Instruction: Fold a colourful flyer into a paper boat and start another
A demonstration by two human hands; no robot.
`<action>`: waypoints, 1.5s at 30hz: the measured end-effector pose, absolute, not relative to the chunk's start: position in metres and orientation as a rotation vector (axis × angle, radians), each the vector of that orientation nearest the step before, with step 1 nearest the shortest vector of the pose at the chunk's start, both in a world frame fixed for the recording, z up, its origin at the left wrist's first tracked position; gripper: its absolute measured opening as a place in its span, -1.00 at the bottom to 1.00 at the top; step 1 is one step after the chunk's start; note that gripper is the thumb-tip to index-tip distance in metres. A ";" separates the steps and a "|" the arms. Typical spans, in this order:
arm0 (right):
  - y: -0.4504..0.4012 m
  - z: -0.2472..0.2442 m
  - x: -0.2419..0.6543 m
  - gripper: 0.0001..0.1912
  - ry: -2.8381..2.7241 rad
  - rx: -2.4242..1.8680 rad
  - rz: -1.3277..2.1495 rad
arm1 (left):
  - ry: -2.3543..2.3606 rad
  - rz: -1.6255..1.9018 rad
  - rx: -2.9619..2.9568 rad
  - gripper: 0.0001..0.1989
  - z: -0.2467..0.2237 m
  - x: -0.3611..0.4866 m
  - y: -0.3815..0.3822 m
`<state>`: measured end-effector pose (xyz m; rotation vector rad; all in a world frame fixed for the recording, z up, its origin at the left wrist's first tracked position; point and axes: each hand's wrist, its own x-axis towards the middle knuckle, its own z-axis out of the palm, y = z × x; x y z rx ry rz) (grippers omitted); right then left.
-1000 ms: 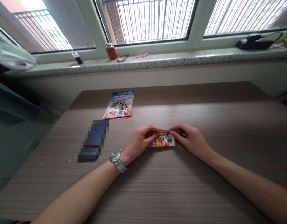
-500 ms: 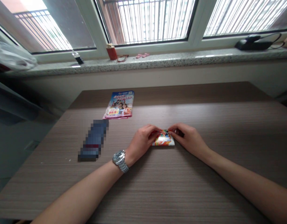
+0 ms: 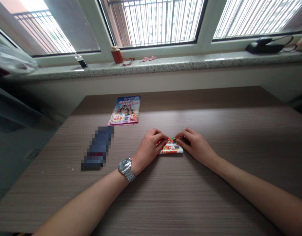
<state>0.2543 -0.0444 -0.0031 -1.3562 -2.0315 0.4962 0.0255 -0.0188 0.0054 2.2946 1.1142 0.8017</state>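
A small piece of folded glossy paper, printed in red, orange, white and green, lies on the wooden table. At its left end my left hand pinches it, thumb and fingers covering that side; a metal watch is on this wrist. My right hand grips the upper right corner between thumb and fingertips, leaving the lower right corner in sight. Whatever is printed under the fingers is hidden.
A stack of colourful flyers lies toward the back left. Nearer, a dark pixelated rectangular object rests on the table. On the granite windowsill stand a red lighter-like item, small pink pieces and a black device with a cord.
The paper's upper face lies flatter, and its printed pattern shows differently. My right hand has shifted slightly left, still at the upper right corner; my left hand is almost unmoved.
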 end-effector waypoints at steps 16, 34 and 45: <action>-0.046 -0.001 0.253 -0.92 -2.041 -1.361 0.510 | 1.103 0.790 2.292 -0.87 0.006 0.024 -0.020; -0.045 -0.008 0.255 -0.89 -2.106 -1.262 0.360 | 1.076 0.765 2.505 -0.80 0.001 0.023 -0.019; -0.051 0.004 0.257 -0.81 -2.186 -1.144 0.289 | 1.076 0.732 2.517 -0.78 0.001 0.022 -0.020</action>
